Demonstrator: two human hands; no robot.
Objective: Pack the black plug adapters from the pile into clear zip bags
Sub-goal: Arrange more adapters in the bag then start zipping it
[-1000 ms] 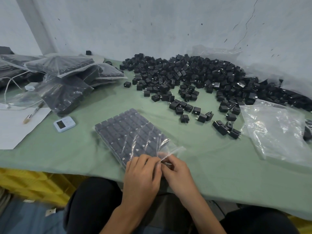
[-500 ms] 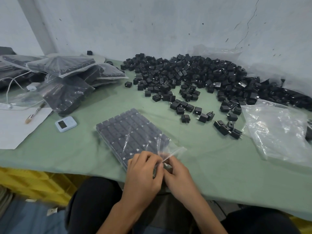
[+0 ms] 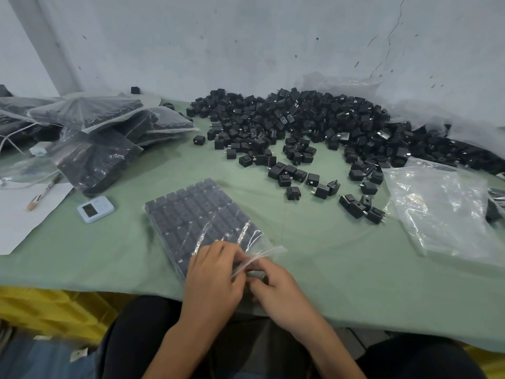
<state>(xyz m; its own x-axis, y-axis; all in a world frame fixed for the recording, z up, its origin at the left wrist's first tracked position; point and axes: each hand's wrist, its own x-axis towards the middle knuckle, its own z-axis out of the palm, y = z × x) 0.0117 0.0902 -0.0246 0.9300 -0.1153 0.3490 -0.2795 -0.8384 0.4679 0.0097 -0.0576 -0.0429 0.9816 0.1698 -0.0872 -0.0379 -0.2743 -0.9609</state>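
One clear zip bag [image 3: 202,220], packed flat with black plug adapters [image 3: 185,206] in tidy rows set too tightly to count, is lying at the near edge of the green surface [image 3: 314,269]. Two hands are meeting at its near end: the left hand [image 3: 213,280] and the right hand [image 3: 276,285] are each pinching the loose plastic lip, the grip of both pressed onto that strip between thumb and fingers. Beyond the bag, one big pile [image 3: 314,124] of loose adapters is sprawling against the wall [image 3: 246,45], far too many to count, with a scatter of strays lying nearest the bag. One heap of empty clear bags [image 3: 442,209] is sitting to the right, their number hidden by overlap. At least four filled bags [image 3: 95,149] are leaning on one another at the left. Near them, one small pale-blue timer [image 3: 95,209], one brush [image 3: 43,191] and one white sheet of paper [image 3: 24,214] are lying flat.
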